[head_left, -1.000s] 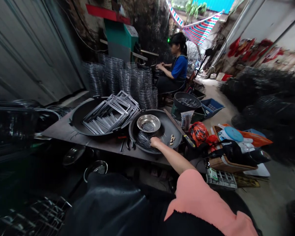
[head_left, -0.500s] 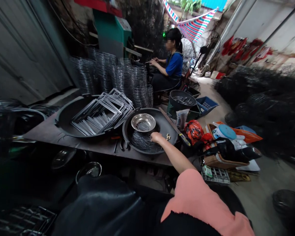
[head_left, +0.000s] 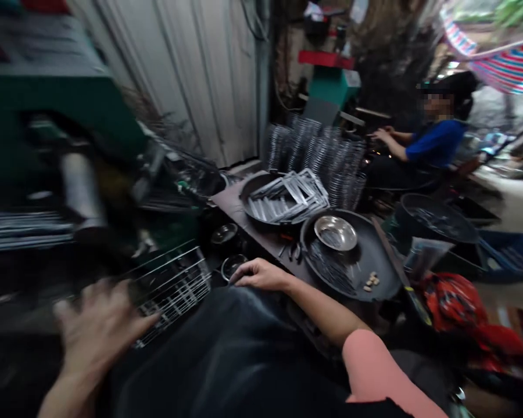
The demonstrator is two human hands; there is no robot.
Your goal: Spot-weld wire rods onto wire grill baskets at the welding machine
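My left hand is at the lower left, smeared by motion, with fingers spread and nothing visible in it. Beside its thumb stands a wire rack of thin metal bars. Over the dark apron on my lap, my right hand has its fingers bent together and pointing left; whatever they may pinch is hidden. Just behind those fingertips is a small metal bowl. To the right, a wide black pan holds thin metal wires, a steel bowl and several small pale pieces.
A second pan holds rectangular wire frames. Stacked wire rings rise behind it. A green machine fills the left side. A co-worker in a blue top sits at the back right. Red bags lie at right.
The view has swung left. My right hand has left the wires in the pan and is now over my lap. My left hand has come into view beside the wire rack.
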